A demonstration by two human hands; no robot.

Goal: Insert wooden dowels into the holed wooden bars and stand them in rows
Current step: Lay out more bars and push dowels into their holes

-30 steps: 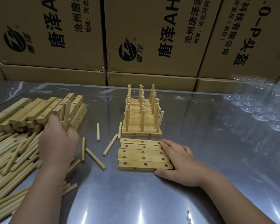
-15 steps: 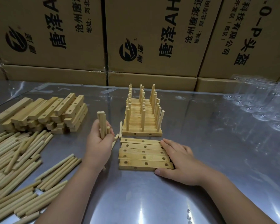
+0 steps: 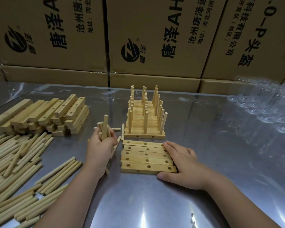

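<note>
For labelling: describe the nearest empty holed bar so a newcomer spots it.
On the shiny metal table, before the rack of standing dowels, five pale holed wooden bars lie flat against the right hand. It is the nearest bar, alone showing side holes.

Overhead light, moderate brightness. Specular glare streaks on table (image 3: 138, 203) near bottom edge. Soft short shadows. Wide-angle bowing at frame edges. Focus sharp centrally; slight softness at corners.
</note>
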